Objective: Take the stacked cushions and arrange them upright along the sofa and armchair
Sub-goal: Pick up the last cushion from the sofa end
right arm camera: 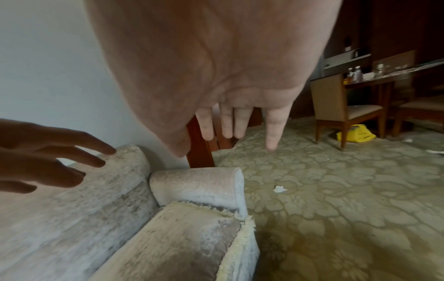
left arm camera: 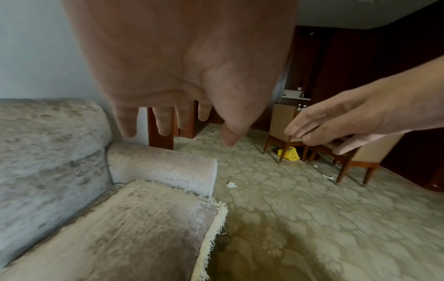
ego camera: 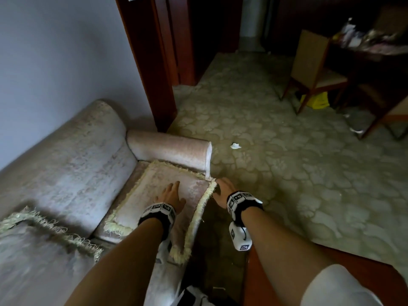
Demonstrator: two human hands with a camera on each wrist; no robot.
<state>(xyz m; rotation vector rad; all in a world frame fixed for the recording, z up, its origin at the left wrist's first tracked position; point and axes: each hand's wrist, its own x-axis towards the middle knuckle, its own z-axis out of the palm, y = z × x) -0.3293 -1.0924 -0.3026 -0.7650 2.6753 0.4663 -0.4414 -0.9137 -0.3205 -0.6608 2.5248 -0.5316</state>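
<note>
A pale pink cushion (ego camera: 152, 184) with a cream fringe lies flat on the sofa seat next to the armrest (ego camera: 167, 146); it also shows in the wrist views (left arm camera: 134, 228) (right arm camera: 187, 237). My left hand (ego camera: 171, 194) (left arm camera: 182, 117) (right arm camera: 48, 152) is spread above its top face with straight fingers, holding nothing. My right hand (ego camera: 223, 191) (right arm camera: 228, 121) (left arm camera: 336, 121) hovers at the cushion's front right corner by the fringe, fingers straight. A second fringed cushion (ego camera: 33, 239) lies at the lower left on the sofa (ego camera: 66, 151).
A patterned carpet (ego camera: 287, 173) spreads to the right, with a paper scrap (ego camera: 235, 146) on it. A dark wooden door frame (ego camera: 154, 74) stands behind the armrest. Wooden chairs (ego camera: 313, 69) and a yellow bag (ego camera: 318, 100) sit far right. A reddish wooden surface (ego camera: 250, 283) is close by my right arm.
</note>
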